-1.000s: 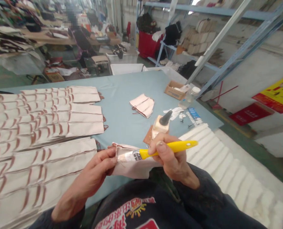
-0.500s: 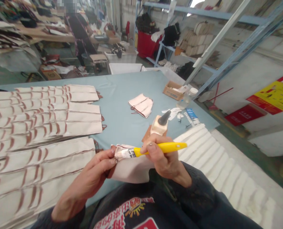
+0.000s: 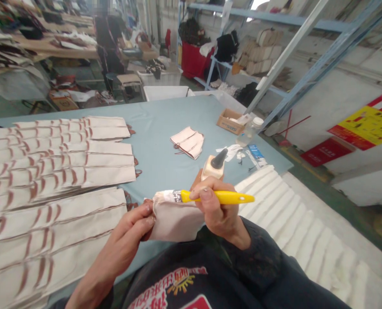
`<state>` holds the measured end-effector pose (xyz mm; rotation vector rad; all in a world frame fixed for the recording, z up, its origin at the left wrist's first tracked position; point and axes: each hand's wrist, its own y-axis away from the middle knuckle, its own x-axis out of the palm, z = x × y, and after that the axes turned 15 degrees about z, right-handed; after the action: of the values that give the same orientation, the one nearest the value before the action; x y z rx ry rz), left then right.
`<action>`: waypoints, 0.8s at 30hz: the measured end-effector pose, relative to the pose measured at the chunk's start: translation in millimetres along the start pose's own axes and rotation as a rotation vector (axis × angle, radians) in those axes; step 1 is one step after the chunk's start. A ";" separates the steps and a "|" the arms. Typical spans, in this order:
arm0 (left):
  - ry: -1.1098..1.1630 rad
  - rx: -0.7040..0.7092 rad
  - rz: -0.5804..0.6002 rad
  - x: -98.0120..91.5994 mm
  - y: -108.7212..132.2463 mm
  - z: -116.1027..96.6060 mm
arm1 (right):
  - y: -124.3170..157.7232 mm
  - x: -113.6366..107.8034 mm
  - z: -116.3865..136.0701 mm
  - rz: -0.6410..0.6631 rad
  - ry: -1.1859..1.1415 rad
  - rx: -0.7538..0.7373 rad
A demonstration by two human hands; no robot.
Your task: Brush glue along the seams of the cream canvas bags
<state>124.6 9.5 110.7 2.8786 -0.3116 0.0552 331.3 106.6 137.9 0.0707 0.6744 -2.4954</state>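
Yellow brush (image 3: 186, 196) held at pale piece (image 3: 178, 221), near edge of table (image 3: 155, 124).
Handle is gripped by closed right hand (image 3: 216, 209); long axis is set roughly parallel to far edge, bristles pointed left. Piece's left end is pinched between thumb and fingers of left hand (image 3: 131, 229).

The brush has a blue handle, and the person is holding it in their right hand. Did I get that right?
Not quite: the brush is in the person's right hand, as you say, but its handle is yellow, not blue. The head view shows it.
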 end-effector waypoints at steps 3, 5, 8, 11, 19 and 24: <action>-0.186 0.077 -0.055 1.1 2.7 0.0 | 0.3 -3.6 6.8 -0.199 -0.044 0.017; -0.333 0.155 -0.089 4.7 4.7 -1.8 | -1.6 -5.0 14.5 -0.309 -0.098 0.034; -0.523 0.313 -0.120 11.4 6.9 -0.8 | -3.4 -2.9 23.1 -0.268 -0.191 0.073; -0.676 0.463 -0.130 15.1 6.6 5.5 | 1.2 3.4 24.2 -0.150 -0.223 0.106; -0.902 0.663 -0.168 12.4 4.0 15.8 | 29.1 9.5 31.1 0.127 -0.016 0.044; -0.934 0.672 -0.171 14.5 5.6 14.6 | 33.3 -0.1 33.2 0.117 0.116 0.039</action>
<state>137.7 -2.3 98.9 3.3331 -0.2181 -1.4964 351.7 66.6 151.9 0.2637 0.6499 -2.4058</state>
